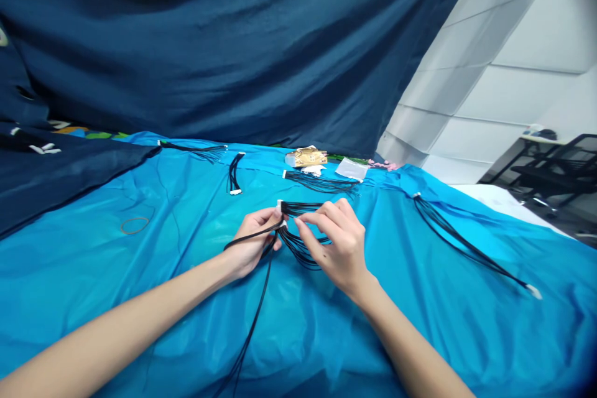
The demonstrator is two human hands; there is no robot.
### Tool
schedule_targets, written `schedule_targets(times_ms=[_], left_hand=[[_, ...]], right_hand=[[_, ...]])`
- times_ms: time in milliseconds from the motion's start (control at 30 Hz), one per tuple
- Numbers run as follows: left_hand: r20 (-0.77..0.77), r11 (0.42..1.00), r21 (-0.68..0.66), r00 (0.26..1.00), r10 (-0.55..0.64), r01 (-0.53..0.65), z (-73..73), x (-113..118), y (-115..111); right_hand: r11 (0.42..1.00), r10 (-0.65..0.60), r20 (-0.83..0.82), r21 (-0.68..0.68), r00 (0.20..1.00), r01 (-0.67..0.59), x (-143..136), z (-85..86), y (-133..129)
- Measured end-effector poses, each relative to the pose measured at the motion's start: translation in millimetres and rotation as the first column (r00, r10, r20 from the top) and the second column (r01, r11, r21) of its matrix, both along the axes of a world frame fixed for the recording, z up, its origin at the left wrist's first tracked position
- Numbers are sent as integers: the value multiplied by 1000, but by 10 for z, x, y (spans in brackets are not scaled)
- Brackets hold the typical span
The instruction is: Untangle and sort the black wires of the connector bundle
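Note:
My left hand (pixel 254 239) is closed around a bundle of thin black wires (pixel 298 249) that fan out to the right and hang down. A white connector (pixel 280 205) stands up at the left fingertips, and a second white connector (pixel 283 224) shows just below it. My right hand (pixel 333 242) is beside them, its thumb and forefinger brought together in a pinch close to the connectors. Whatever is between those fingertips is too small to make out. Some wires pass behind the right hand and are partly hidden.
Blue sheeting (pixel 196 298) covers the work surface. Several wire harnesses lie on it, including a short one (pixel 236 173) and a long one (pixel 471 242). A rubber band (pixel 135 225) lies left. A gold packet (pixel 306 156) sits by the dark cloth (pixel 209 50).

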State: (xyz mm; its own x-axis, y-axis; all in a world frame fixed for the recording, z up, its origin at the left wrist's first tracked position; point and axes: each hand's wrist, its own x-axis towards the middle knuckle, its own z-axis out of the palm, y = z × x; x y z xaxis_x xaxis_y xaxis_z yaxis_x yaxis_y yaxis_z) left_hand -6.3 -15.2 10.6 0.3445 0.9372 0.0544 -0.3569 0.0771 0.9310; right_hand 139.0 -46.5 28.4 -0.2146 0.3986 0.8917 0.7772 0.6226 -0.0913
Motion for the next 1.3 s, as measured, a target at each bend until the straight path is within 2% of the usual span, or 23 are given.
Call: schedule_targets(times_ms=[500,833,967,1100,1300], left_hand=[[-7,997,-3,997,-76,76,11,6,-34],[-14,999,-36,999,-37,37,-5,11,-22],[-56,1000,-3,998,-14,14,-28,-21,2],[-61,999,-33,998,15,-17,-46,-51,16],[-69,998,-51,997,27,-30,-59,-66,28]], right_hand=[[1000,-7,62,5,998,7,-38,-60,-8],[1000,-2,41,23,999,1,-31,-81,24],[993,81,171,70,982,-94,-29,-105,1],[982,170,345,18,923,-187,-39,-139,1],[975,193,427,21,883,-223,-69,-177,31]])
